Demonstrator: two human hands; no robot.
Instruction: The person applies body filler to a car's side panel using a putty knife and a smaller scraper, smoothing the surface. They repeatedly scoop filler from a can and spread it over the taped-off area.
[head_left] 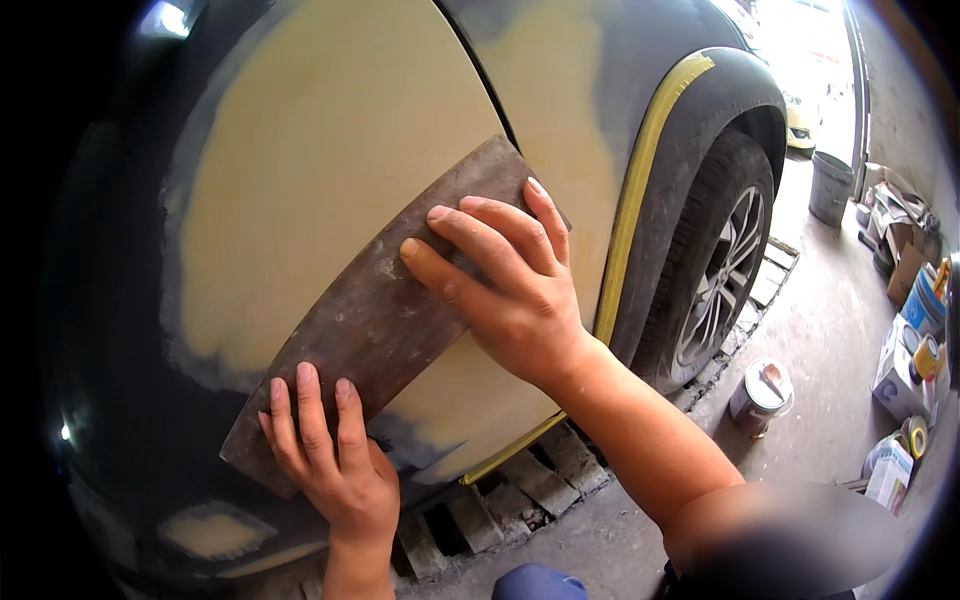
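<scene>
A long, flat, dark sanding board (385,310) lies slantwise against the car's side panel, over a broad smooth patch of yellowish filler (300,170). My right hand (510,260) holds its upper right part, the fingers spread across its face. Around the lower left end is my left hand (330,440), with its fingers on the face and its thumb hidden. The board's underside is out of sight. Past its upper end, a dark door gap (478,65) splits the filler, which carries on over the panel beyond.
Yellow tape (640,190) edges the wheel arch, above a wheel (715,265). Floor grating (480,515) runs beneath the car. To the right stand a lidded can (762,392), a grey bucket (831,188), a blue bucket (924,305) and a box (895,370) with tape rolls.
</scene>
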